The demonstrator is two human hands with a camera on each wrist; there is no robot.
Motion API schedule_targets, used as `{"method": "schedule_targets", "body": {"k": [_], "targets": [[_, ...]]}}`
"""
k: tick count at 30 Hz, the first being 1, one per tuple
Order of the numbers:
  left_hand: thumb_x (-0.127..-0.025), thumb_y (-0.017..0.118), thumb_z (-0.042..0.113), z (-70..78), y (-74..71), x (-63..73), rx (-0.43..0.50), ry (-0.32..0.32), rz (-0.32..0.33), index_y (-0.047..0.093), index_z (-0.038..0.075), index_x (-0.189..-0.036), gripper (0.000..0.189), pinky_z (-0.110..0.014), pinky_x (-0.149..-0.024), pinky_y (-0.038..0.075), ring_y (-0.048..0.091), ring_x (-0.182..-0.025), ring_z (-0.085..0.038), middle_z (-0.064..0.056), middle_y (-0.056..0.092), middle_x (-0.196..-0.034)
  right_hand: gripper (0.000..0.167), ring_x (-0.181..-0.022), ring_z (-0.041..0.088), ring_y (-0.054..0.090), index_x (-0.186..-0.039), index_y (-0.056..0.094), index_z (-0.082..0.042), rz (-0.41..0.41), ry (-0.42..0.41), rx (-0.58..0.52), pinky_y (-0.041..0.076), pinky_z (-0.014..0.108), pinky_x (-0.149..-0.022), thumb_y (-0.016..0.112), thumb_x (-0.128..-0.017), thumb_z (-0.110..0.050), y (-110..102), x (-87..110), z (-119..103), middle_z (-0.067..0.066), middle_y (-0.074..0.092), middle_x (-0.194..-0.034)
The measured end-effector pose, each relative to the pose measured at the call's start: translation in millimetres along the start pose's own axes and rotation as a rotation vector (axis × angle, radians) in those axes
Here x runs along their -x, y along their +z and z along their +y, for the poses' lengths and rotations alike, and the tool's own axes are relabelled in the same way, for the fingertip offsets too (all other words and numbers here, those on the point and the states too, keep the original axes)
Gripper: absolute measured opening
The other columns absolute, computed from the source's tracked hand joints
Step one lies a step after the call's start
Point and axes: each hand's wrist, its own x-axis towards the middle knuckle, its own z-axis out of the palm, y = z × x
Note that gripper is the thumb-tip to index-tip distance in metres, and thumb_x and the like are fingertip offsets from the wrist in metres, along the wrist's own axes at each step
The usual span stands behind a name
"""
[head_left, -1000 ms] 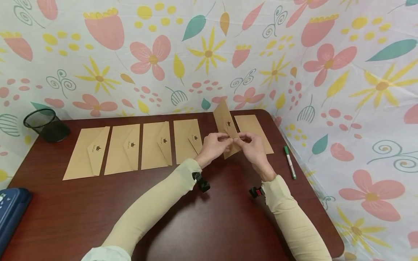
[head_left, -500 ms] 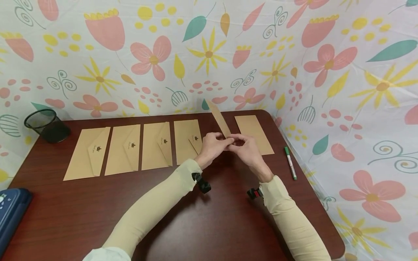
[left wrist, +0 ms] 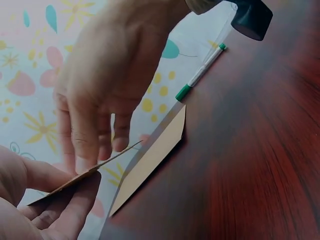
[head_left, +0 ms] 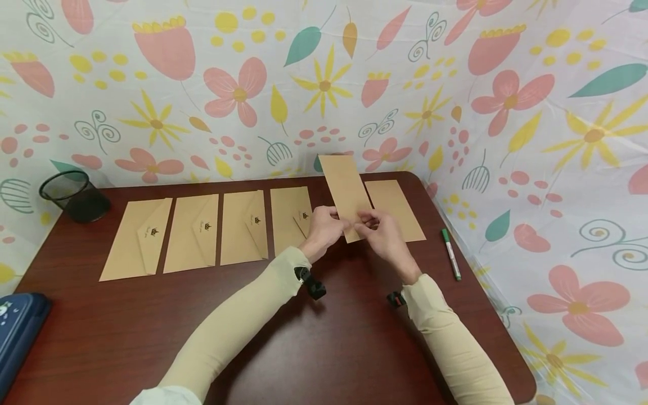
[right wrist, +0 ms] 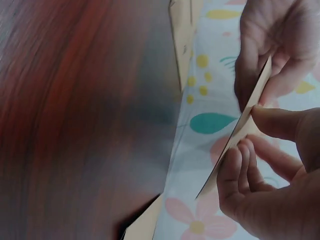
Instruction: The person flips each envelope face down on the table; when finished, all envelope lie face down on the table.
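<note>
A brown kraft-paper envelope (head_left: 345, 185) is held raised above the table at the right of the row, its plain side facing the head camera. My left hand (head_left: 325, 228) pinches its near left edge between thumb and fingers. At the near right part, my right hand (head_left: 386, 233) holds it with thumb and curled fingertips. Seen from the left wrist, the envelope (left wrist: 75, 181) is nearly edge-on, with the left hand (left wrist: 55, 205) at its lower end and the right hand (left wrist: 110, 75) reaching down from above. In the right wrist view, the right thumb (right wrist: 275, 121) lies against the paper.
Several envelopes with crown-printed flaps, such as the leftmost one (head_left: 126, 236), lie in a row on the dark table (head_left: 314, 349). One plain envelope (head_left: 397, 205) lies at right, near a green-capped marker (head_left: 451, 256). A black mesh cup (head_left: 76, 197) and blue case (head_left: 20, 337) are at left.
The held envelope has turned over: its crown-printed side showed first, then it stood edge-on, and now the plain side faces up. Both hands stay in nearly the same spot.
</note>
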Motion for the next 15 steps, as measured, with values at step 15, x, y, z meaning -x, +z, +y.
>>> {"method": "schedule_targets", "body": {"k": [15], "targets": [[-0.095,0.075,0.000,-5.0,-5.7,-4.7,0.090,-0.059,-0.072,0.079,-0.002,-0.121,0.027,-0.040,-0.087,0.067,0.082,-0.092,-0.026,-0.020,0.083,-0.111,0.061,-0.107,0.032,0.062,-0.144,0.062,0.006,-0.011,0.151,0.098,0.050,0.040,-0.094,0.076,-0.103,-0.036,-11.3,-7.0,26.2,0.020,0.067,-0.121]]}}
